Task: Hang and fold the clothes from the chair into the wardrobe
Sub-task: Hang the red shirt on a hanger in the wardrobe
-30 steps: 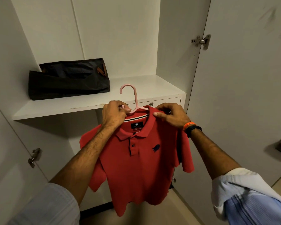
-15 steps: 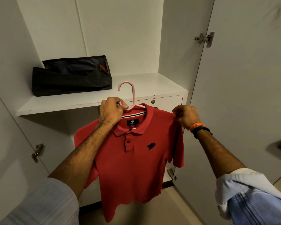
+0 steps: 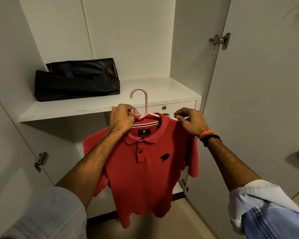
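A red polo shirt hangs in front of me on a pink hanger, whose hook stands upright above the collar. My left hand grips the hanger's left arm together with the shirt's left shoulder. My right hand pinches the hanger's right arm, which shows bare at the shirt's right shoulder. The open wardrobe stands behind the shirt. No chair is in view.
A dark bag lies at the back left of the white shelf. A drawer front with a lock sits under the shelf. The open right door stands close to my right arm, the open left door at the left.
My right hand has shifted from the collar out to the right shoulder and now pinches the hanger's bare arm. The shirt hangs a little straighter.
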Available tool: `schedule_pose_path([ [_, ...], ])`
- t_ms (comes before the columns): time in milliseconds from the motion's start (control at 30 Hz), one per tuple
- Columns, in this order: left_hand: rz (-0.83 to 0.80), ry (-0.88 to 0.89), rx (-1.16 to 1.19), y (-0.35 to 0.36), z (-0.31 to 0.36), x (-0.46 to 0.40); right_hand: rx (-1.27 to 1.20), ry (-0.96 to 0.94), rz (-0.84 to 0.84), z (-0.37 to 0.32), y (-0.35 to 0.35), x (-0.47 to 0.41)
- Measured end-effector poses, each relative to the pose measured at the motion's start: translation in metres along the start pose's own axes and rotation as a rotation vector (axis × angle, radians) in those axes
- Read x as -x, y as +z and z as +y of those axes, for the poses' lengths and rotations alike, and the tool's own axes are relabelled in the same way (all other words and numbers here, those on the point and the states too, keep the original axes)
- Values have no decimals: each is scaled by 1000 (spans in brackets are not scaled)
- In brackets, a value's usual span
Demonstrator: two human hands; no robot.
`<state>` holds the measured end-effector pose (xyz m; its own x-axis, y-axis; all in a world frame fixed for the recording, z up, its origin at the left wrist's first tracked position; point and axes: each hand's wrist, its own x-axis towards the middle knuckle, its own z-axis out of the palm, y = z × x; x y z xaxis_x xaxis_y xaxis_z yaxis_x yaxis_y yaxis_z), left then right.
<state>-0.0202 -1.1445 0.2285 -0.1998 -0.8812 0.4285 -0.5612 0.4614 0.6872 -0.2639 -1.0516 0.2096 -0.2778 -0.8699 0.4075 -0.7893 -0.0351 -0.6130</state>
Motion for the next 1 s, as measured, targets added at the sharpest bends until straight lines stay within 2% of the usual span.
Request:
schedule_pose_path([
  [100,-10,18,13,1,3,0,-38,-98,-112,-16,12,-3],
  [200,-36,34,0,1,6,-1,-69,-122,-155,-25,25,-9],
  [533,-142,54,65,-15,-15,0,-111,-131,-70,-29,43,-19],
  [667,-194,80,-91,-19,-37,2,-148,-103,-69,-26,37,-22],
  [1000,-64,44,-98,-1,-39,-1,-106,-82,-29,-23,37,-22],
])
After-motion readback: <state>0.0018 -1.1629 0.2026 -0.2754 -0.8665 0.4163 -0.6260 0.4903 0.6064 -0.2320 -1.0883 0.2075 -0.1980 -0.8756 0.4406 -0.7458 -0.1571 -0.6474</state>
